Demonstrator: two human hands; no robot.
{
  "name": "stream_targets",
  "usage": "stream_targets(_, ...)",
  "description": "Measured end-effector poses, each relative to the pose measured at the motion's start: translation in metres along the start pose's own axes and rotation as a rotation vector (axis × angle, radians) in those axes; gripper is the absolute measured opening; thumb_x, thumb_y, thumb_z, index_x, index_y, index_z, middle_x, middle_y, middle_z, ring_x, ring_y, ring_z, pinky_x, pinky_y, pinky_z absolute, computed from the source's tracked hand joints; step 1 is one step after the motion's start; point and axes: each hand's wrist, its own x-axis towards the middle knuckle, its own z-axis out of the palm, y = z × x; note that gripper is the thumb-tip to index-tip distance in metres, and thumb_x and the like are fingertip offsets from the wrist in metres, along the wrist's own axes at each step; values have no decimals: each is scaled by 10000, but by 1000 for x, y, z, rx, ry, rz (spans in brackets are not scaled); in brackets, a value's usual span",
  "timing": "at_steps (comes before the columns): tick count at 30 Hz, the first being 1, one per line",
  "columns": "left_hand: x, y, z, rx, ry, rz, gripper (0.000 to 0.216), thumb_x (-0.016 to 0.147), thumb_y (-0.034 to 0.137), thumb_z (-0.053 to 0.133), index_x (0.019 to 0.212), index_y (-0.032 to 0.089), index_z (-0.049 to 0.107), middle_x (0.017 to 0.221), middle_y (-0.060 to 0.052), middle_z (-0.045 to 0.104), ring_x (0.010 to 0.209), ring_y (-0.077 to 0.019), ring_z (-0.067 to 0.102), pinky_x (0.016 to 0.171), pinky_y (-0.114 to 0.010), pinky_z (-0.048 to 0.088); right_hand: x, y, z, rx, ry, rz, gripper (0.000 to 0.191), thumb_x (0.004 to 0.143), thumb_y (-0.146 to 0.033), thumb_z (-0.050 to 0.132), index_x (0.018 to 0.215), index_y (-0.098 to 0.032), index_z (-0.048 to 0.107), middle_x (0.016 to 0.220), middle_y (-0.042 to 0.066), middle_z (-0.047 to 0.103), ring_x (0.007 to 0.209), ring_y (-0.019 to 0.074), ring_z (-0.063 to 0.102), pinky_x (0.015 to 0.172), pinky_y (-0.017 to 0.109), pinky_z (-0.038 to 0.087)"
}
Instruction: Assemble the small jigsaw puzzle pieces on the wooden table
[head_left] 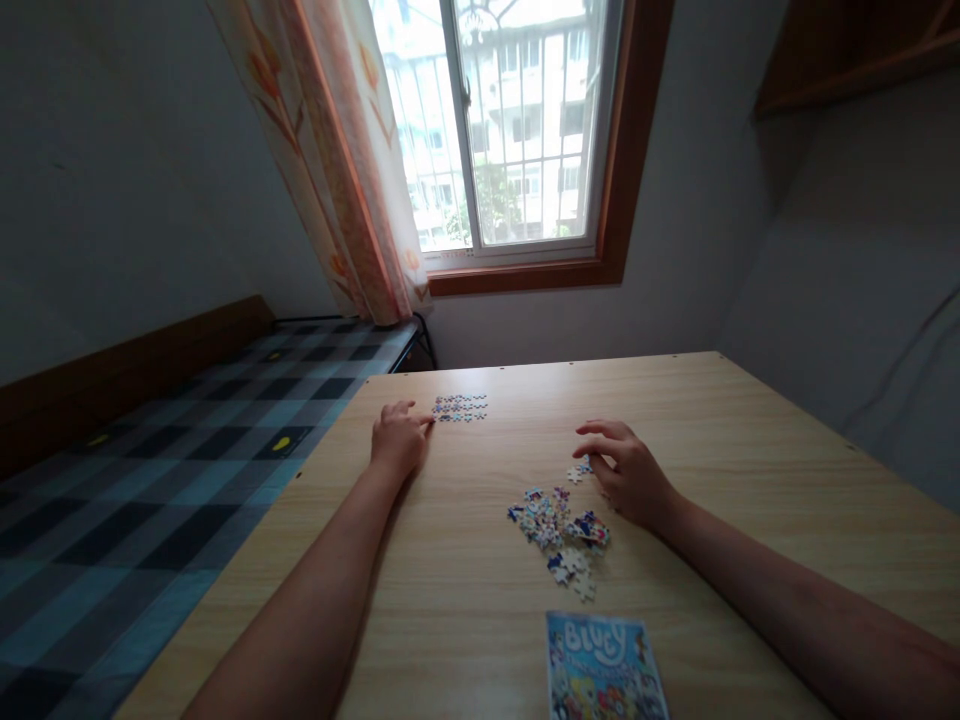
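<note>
Touching the assembled puzzle patch with fingertips of the loosely curled left hand, gripping nothing. Hovering half-open with the right hand over stray pieces, just beyond the loose pile on the table.

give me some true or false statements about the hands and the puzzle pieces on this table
1. The left hand rests on the table beside the flat patch of pieces. True.
2. The loose pile lies left of the left hand. False: it lies between the hands, nearer the right hand.
3. The right hand holds the picture card. False: the card lies flat at the near edge, untouched.
4. The curtain hangs left of the window. True.
</note>
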Motion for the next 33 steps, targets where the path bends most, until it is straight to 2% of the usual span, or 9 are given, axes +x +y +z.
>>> stream_targets(7,1,-1,2,1,-34,-2,315,918,318,521,1056,284,801,1359,-112,575,1201,-326,495,1007,-450,419,-1,2,0,-2,1,-9,290,810,-53,533,809,-256,740,1079,69,705,1127,264,594,986,480,475)
stream_targets(12,2,-3,3,-46,2,5,301,903,333,549,1070,290,796,1342,-97,582,1186,-315,503,1048,-445,397,0,2,0,-5,13,1,279,818,-68,534,810,-254,741,1074,69,704,1124,265,593,988,481,470)
stream_targets(16,2,-6,4,-59,46,8,341,883,240,526,1098,294,784,1304,-79,601,1156,-285,515,1069,-426,382,0,1,0,-8,33,29,277,814,-71,539,802,-259,742,1063,64,709,1115,265,595,991,478,466)
stream_targets(20,1,-6,0,-77,49,-26,329,851,211,531,1031,275,800,1265,-72,623,1133,-282,530,1055,-416,402,1,3,0,-11,43,40,276,814,-70,538,795,-257,740,1048,63,711,1109,264,594,990,475,463)
stream_targets(24,-3,1,-12,-158,150,-7,328,820,130,484,916,212,787,1087,-84,686,1059,-262,568,1026,-396,424,2,8,2,-20,69,72,262,824,-87,541,786,-251,741,1017,68,711,1085,260,597,982,469,462)
stream_targets(27,-2,17,-29,-271,260,11,289,821,134,457,797,195,739,933,-76,697,971,-237,594,951,-362,456,3,11,4,-21,101,104,249,830,-107,541,777,-242,743,1009,73,711,1065,257,600,977,460,464)
stream_targets(29,1,37,-50,-425,334,16,258,791,133,460,716,192,700,853,-55,686,860,-202,607,864,-328,477,3,13,4,-17,118,120,242,827,-116,543,771,-238,744,1008,76,711,1056,256,600,971,455,465)
stream_targets(31,1,66,-83,-648,405,55,235,752,119,457,650,186,658,756,-38,654,766,-171,599,781,-305,480,4,14,5,-11,128,127,240,823,-120,545,763,-240,743,1004,74,712,1047,257,601,966,454,465)
stream_targets(33,-10,98,-125,-946,409,65,202,747,135,465,638,188,626,626,-10,573,613,-137,531,612,-266,453,4,14,5,-3,139,130,241,820,-118,545,757,-243,742,999,72,711,1041,258,601,967,456,463)
